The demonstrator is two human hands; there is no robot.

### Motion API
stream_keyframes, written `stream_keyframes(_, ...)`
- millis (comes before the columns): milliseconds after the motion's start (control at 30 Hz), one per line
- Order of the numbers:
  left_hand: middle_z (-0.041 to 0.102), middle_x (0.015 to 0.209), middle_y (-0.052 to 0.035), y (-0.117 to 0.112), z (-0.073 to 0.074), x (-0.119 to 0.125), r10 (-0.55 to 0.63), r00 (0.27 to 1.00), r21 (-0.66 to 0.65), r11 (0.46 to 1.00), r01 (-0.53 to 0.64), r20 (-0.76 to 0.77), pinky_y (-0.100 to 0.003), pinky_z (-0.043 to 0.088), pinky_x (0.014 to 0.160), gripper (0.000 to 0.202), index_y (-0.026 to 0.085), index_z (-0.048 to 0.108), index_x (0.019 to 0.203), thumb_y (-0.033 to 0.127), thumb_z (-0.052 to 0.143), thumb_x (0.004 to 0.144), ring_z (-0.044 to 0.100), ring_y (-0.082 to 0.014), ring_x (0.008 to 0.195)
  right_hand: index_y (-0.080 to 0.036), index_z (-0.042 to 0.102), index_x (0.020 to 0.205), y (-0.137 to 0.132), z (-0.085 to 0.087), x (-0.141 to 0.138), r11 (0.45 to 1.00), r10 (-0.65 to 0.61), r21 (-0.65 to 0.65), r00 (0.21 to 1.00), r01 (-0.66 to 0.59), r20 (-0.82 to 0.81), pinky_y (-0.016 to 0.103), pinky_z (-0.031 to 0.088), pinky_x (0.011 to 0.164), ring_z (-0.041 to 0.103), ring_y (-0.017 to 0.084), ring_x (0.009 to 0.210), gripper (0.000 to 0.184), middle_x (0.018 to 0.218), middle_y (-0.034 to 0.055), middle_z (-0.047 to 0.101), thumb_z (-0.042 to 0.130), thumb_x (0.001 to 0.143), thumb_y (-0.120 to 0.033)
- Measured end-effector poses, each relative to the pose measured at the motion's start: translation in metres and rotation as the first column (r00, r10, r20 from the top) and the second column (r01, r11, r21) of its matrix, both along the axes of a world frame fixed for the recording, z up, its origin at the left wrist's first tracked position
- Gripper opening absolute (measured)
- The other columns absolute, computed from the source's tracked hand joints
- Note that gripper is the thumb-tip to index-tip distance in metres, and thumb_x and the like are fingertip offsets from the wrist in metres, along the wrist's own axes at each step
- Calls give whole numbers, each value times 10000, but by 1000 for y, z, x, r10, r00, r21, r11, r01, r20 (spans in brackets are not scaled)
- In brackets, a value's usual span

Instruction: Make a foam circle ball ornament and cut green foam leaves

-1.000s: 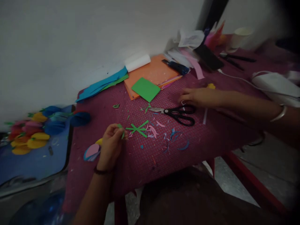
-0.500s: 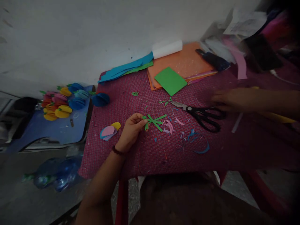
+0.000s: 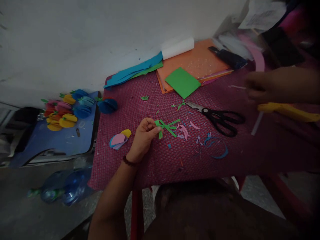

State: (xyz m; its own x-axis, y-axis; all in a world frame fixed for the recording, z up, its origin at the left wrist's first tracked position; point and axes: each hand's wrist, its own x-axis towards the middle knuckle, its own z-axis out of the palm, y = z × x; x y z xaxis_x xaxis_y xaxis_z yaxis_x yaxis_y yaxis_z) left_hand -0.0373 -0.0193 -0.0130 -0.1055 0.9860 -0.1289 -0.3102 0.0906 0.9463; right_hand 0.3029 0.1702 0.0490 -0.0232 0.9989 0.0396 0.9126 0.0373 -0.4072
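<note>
My left hand pinches a small bundle of narrow green paper strips just above the cloth. My right hand is closed at the right, with a thin white strand sticking out from its fingertips; what else it may hold is hidden. Just below it lies a yellow tool, beside a pale narrow stick. Black-handled scissors rest on the table, their blades partly open near green scraps. Pink paper scraps and curled blue trimmings lie to the right of the strips.
A green paper square overlaps orange sheets at the back. Stacked paper circles lie at left. Colourful paper ornaments fill a blue side table. Large blue bottles lie on the floor. A dark phone-like slab stands right.
My right hand has moved right and up from near the scissor handles, uncovering the yellow tool; a white strand now shows at its fingers. My left hand still holds the green strips.
</note>
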Motion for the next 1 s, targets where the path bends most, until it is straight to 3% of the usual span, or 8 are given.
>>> stream_keyframes(67,599,593,57,0,-1,0,8,999,22,1000,-7,-36,-191,437,483,283,187,506,768,195,778,690,558,-76,493,-87,593,669,-23,0,-17,937,280,-188,955,-295,-102,348,286,555,501,-10,500,276,554,-15,620,470,851,-253)
stream_keyframes(167,584,582,58,-1,-2,-2,19,996,50,999,-15,-83,-187,433,488,258,179,516,738,199,771,702,533,-61,480,-189,484,855,-66,-6,-64,741,494,-153,685,-654,-536,259,318,546,443,36,526,52,622,-67,540,490,890,-152)
stream_keyframes(267,590,598,49,-1,-3,-3,7,996,60,998,-2,-92,-194,432,493,246,175,535,749,226,771,707,537,-66,493,-211,456,814,-96,-13,-118,714,458,-70,539,-697,-707,239,305,506,365,74,527,100,612,-63,414,484,890,-152)
stream_keyframes(400,593,591,48,-2,-2,-2,10,995,80,997,-2,-102,-197,424,494,248,180,533,755,237,770,711,538,-72,498,-213,472,779,-105,-24,-166,742,334,-108,504,-662,-797,236,246,436,319,78,490,130,599,-48,384,538,879,-262)
stream_keyframes(467,587,588,51,-3,-1,-1,20,994,90,996,-10,-110,-194,419,492,253,183,527,755,233,771,712,533,-71,501,-209,482,761,-104,-29,-177,730,284,-143,487,-669,-826,233,233,411,317,68,465,174,584,-47,390,566,868,-316)
stream_keyframes(667,585,593,52,-6,1,-1,-29,992,120,992,43,-123,-196,424,476,239,183,518,763,238,749,740,530,-74,489,-209,488,714,-106,-37,-187,595,177,-255,434,-762,-883,228,190,349,267,53,353,251,442,-89,338,587,846,-398)
stream_keyframes(833,592,590,44,-6,5,1,-50,988,124,990,68,-147,-198,430,492,173,171,573,771,235,733,751,530,-71,494,-203,510,713,-110,-39,-194,616,209,-251,462,-747,-862,231,212,352,291,56,339,189,412,-88,370,564,848,-323)
stream_keyframes(1000,616,615,27,-6,19,-16,45,981,115,993,-23,-191,-206,451,534,158,167,595,740,231,738,728,555,-78,529,-198,488,710,-103,-31,-191,769,241,-143,490,-623,-838,230,196,397,297,49,408,180,490,-75,370,591,832,-281)
